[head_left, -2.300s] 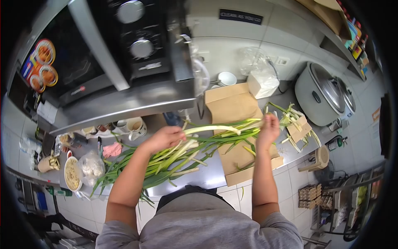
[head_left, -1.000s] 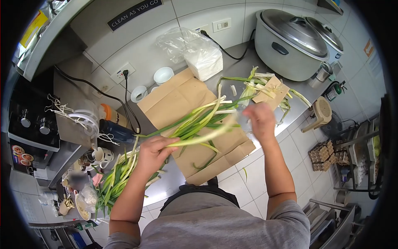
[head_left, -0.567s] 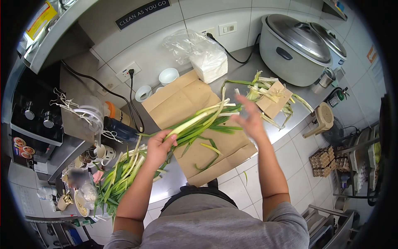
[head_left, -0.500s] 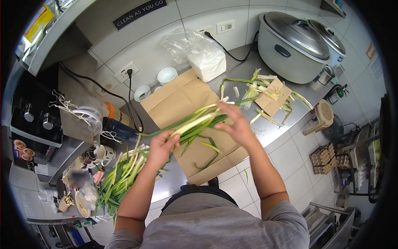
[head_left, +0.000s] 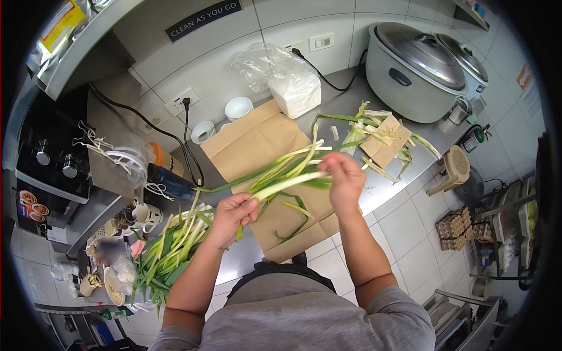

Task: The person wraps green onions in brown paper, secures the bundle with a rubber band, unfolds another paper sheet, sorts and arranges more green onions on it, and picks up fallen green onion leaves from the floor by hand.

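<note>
One thick green onion [head_left: 290, 182] is stretched between my two hands, above a brown cardboard sheet [head_left: 252, 143]. My left hand [head_left: 235, 215] is closed around its greener part. The fingers of my right hand [head_left: 344, 175] pinch its white root end. Beneath and behind it, a bunch of green onions [head_left: 293, 161] lies across the cardboard. A larger pile of green onions [head_left: 170, 251] rests on the steel counter beside my left forearm. Peeled scraps [head_left: 366, 123] and a small cardboard piece [head_left: 386, 140] lie to the right of the sheet.
A large rice cooker [head_left: 410, 76] stands at the back right. Behind the cardboard are a plastic-wrapped white block [head_left: 295, 96] and white bowls [head_left: 238, 108]. At the left are an oven [head_left: 50, 158], a dark bottle [head_left: 170, 182] and a mug [head_left: 153, 215]. A stool [head_left: 455, 167] stands beyond the counter's right end.
The view has swung rightward from the oven. My right hand came away from the onions with spread fingers, then returned and closed on the root end of the one in my left hand.
</note>
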